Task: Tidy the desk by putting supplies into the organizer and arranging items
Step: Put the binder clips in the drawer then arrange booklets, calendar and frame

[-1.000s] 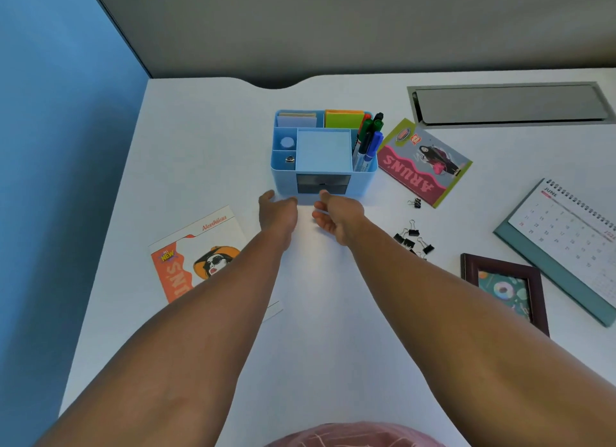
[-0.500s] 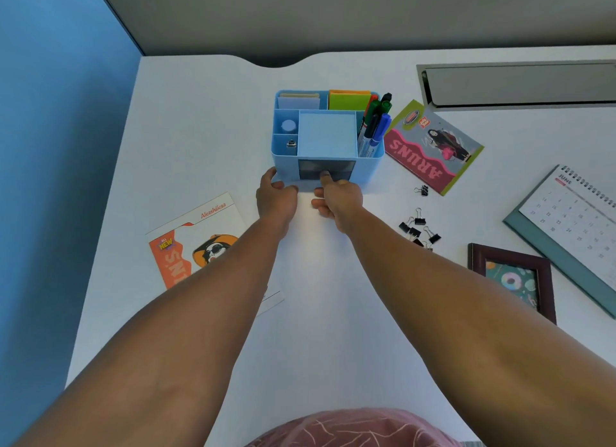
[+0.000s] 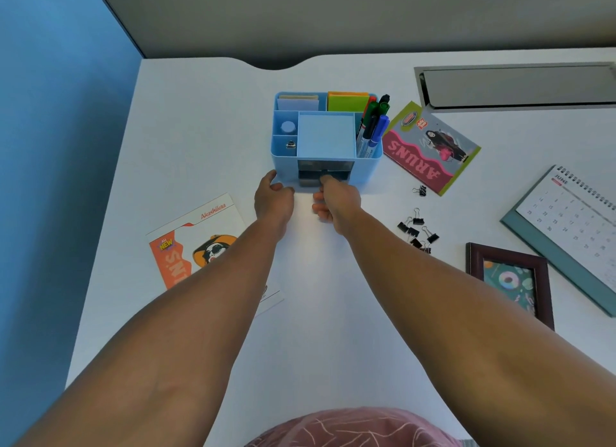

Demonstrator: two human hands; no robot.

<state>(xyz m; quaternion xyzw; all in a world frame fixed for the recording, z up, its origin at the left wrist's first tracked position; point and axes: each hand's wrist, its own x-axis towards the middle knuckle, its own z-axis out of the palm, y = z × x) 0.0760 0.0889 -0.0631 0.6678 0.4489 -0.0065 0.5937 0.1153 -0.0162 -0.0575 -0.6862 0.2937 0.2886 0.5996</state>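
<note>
On the smooth white desk, two bare forearms reach from the near edge toward the blue plastic organizer, which stands in the middle, toward the far edge. The left hand grips the organizer's near left corner at its base, thumb on the side wall. The right hand has its fingertips on the small dark drawer in the front face, apparently pinching its pull, though the fingers hide the contact. Markers stand upright in the right compartment; sticky notes fill the back one. A glossy leaflet lies partly under the left forearm. Black binder clips cluster just right of the right wrist; a dark-framed picture and spiral calendar crowd the right edge.
</note>
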